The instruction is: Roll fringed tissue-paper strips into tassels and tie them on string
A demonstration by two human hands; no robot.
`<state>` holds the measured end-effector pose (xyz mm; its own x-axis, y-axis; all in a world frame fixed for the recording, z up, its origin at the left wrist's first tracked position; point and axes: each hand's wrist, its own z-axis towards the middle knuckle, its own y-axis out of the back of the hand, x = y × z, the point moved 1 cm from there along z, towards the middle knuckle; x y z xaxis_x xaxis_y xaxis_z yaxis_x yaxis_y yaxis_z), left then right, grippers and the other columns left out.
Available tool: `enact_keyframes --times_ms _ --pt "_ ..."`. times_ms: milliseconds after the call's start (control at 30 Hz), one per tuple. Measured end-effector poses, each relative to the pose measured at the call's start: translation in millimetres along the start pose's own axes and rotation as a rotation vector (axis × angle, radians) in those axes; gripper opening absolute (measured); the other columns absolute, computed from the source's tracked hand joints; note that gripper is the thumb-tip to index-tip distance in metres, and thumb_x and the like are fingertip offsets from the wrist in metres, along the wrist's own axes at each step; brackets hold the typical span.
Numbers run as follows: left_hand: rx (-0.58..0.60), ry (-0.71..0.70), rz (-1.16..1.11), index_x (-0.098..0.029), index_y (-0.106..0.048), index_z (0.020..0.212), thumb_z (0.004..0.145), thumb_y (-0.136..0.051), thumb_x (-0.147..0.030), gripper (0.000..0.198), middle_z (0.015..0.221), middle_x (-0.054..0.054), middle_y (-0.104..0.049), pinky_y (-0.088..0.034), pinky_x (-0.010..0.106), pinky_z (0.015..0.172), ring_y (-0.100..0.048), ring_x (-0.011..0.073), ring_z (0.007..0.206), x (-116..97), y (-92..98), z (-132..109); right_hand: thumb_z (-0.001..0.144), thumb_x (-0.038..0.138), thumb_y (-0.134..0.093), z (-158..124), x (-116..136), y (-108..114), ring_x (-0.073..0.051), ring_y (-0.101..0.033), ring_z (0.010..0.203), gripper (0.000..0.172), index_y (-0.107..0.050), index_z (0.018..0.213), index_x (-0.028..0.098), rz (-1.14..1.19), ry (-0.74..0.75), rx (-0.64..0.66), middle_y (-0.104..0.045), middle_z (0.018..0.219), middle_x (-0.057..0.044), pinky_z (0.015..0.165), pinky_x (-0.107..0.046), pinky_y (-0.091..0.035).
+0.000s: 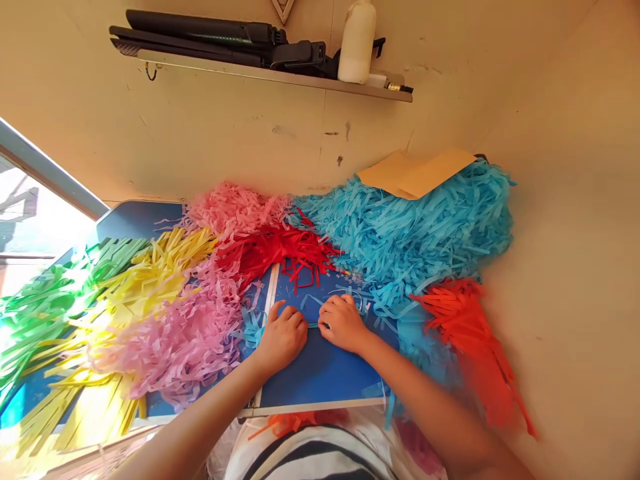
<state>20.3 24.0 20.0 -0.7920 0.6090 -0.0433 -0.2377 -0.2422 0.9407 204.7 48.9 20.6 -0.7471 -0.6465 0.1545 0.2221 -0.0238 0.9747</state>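
My left hand [284, 337] rests on the blue table, fingers curled over one end of a thin twisted blue paper strip [313, 326]. A small tuft of blue paper fringe [253, 329] sticks out on that hand's left side. Pinching the strip's other end is my right hand [343, 323], a short gap away. A thin pale thread or wire loops just above the right hand; what it is I cannot tell. The fingertips partly hide the strip. Small blue paper scraps lie around the right hand.
Cut-paper fringe surrounds the table [320, 380]: green [55, 287], yellow [155, 267], lilac [185, 333], pink [235, 210], red [280, 248], a big blue heap [410, 233] and orange-red [465, 327]. A yellow-orange sheet [415, 175] tops the blue heap. Above, a wall shelf [280, 79] holds a white bottle [357, 43].
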Motion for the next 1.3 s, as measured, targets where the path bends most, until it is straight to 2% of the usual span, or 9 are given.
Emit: enact_keyframes --times_ms 67,133,267,400,600,800,967,1067,1300 --pt "-0.010 0.002 0.004 -0.022 -0.066 0.078 0.093 -0.052 -0.017 0.021 0.079 0.003 -0.068 -0.032 0.048 0.104 -0.059 0.0212 0.087 -1 -0.9 -1 0.091 0.025 -0.059 -2 8 -2 -0.023 -0.051 0.101 0.010 -0.069 0.091 0.020 -0.020 0.012 -0.018 -0.069 0.103 -0.006 0.089 -0.041 -0.029" --pt "-0.015 -0.001 0.006 -0.021 -0.065 0.076 0.093 -0.052 -0.016 0.022 0.077 0.002 -0.067 -0.032 0.047 0.103 -0.059 0.0207 0.086 -1 -1.6 -2 0.095 0.024 -0.054 -4 15 -6 -0.022 -0.052 0.098 0.013 -0.067 0.094 0.019 -0.057 0.044 -0.036 -0.068 0.099 -0.006 0.089 -0.041 -0.029" --pt "-0.025 -0.008 0.007 -0.021 -0.066 0.080 0.094 -0.053 -0.017 0.020 0.078 0.001 -0.069 -0.032 0.046 0.103 -0.060 0.0200 0.086 0 -2.3 -9 0.099 0.014 -0.044 -11 14 -12 -0.020 -0.052 0.088 0.026 -0.064 0.084 0.019 -0.089 0.063 -0.053 -0.067 0.085 -0.005 0.086 -0.039 -0.029" --pt "-0.046 -0.010 -0.006 -0.023 -0.067 0.085 0.095 -0.054 -0.019 0.017 0.083 0.000 -0.071 -0.031 0.045 0.103 -0.061 0.0192 0.089 2 -3.4 -16 0.099 0.024 -0.050 -17 8 -13 -0.021 -0.052 0.099 0.016 -0.065 0.097 0.020 -0.067 0.107 -0.086 -0.068 0.101 -0.005 0.088 -0.039 -0.028" --pt "-0.065 -0.009 -0.005 -0.023 -0.068 0.086 0.095 -0.055 -0.018 0.016 0.083 -0.001 -0.072 -0.030 0.044 0.102 -0.062 0.0190 0.089 2 -5.4 -18 0.100 0.013 -0.044 -21 5 -19 -0.018 -0.052 0.087 0.029 -0.066 0.082 0.019 -0.044 0.153 -0.126 -0.067 0.080 -0.003 0.084 -0.037 -0.026" --pt "-0.022 -0.010 -0.021 -0.021 -0.068 0.086 0.097 -0.052 -0.021 0.019 0.083 0.000 -0.071 -0.031 0.045 0.101 -0.062 0.0199 0.087 13 -4.3 -23 0.096 0.018 -0.057 -31 -13 -17 -0.018 -0.053 0.093 0.017 -0.070 0.088 0.022 0.064 0.025 -0.089 -0.071 0.095 -0.001 0.083 -0.037 -0.025" --pt "0.088 0.167 -0.228 -0.023 -0.070 0.087 0.095 -0.054 -0.032 0.020 0.093 0.003 -0.071 -0.035 0.044 0.093 -0.061 0.0223 0.091 28 -6.4 -29 0.085 0.030 -0.076 -26 -24 -13 -0.016 -0.055 0.087 0.011 -0.072 0.076 0.024 0.196 -0.165 -0.017 -0.070 0.086 0.002 0.076 -0.033 -0.026" --pt "0.100 0.223 -0.253 -0.024 -0.072 0.085 0.093 -0.058 -0.038 0.021 0.092 0.004 -0.070 -0.037 0.041 0.087 -0.060 0.0233 0.090 31 -8.3 -30 0.085 0.030 -0.076 -21 -24 -9 -0.016 -0.055 0.089 0.010 -0.073 0.077 0.024 0.251 -0.231 0.033 -0.069 0.087 0.002 0.076 -0.032 -0.027" --pt "0.111 0.270 -0.238 -0.023 -0.072 0.082 0.093 -0.055 -0.039 0.025 0.088 0.004 -0.068 -0.037 0.043 0.087 -0.059 0.0242 0.089 28 -7.7 -25 0.086 0.024 -0.068 -12 -17 -1 -0.018 -0.054 0.090 0.011 -0.071 0.076 0.020 0.249 -0.334 0.135 -0.068 0.089 -0.001 0.079 -0.033 -0.028"
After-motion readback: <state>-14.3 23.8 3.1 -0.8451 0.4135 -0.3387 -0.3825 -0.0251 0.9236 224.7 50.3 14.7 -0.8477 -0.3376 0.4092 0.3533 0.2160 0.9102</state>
